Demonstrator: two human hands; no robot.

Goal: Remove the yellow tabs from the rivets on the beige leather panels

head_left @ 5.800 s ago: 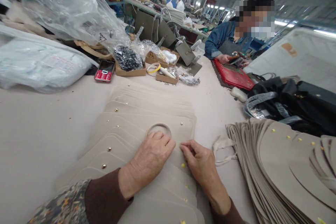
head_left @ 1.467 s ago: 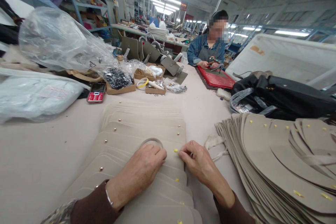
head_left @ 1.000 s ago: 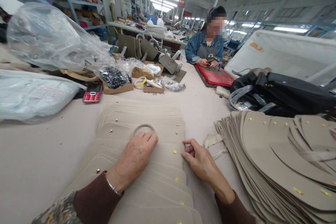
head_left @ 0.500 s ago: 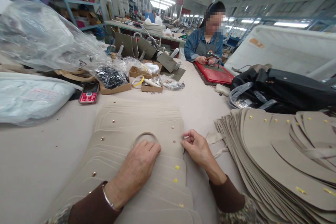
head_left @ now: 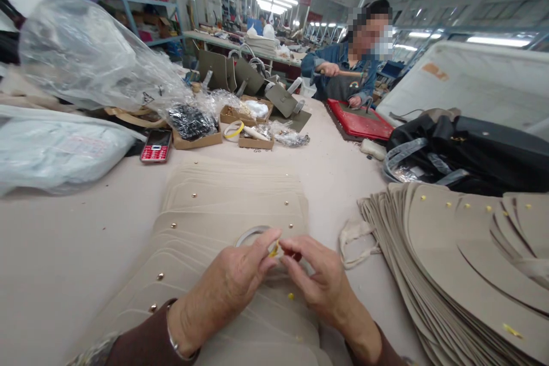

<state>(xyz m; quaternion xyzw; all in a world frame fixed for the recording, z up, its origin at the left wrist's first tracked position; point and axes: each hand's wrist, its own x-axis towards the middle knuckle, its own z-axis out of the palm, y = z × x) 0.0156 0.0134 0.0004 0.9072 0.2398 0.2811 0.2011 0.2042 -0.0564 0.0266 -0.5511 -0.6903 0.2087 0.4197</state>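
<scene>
My left hand is closed around the edge of a thin ring that looks like a narrow tape roll; the fingers hide part of it. At its fingertips shows a small bit of yellow tape. My right hand pinches close beside it, thumb and forefinger at the yellow bit, with something dark red inside the pinch. Both hands are over a fanned stack of beige panels. Metal studs run along the panels' edges, and a yellow mark shows below my right hand.
On the right lies a second fanned stack of beige panels with yellow marks, near a fabric strip. Behind are a black bag, small boxes, a phone and plastic-wrapped goods. Across the table, a person holds a hammer over a red board.
My right hand has moved left from the panels' edge to meet my left hand. The ring has tilted up, and yellow tape now shows at the fingertips. The co-worker has raised the hammer.
</scene>
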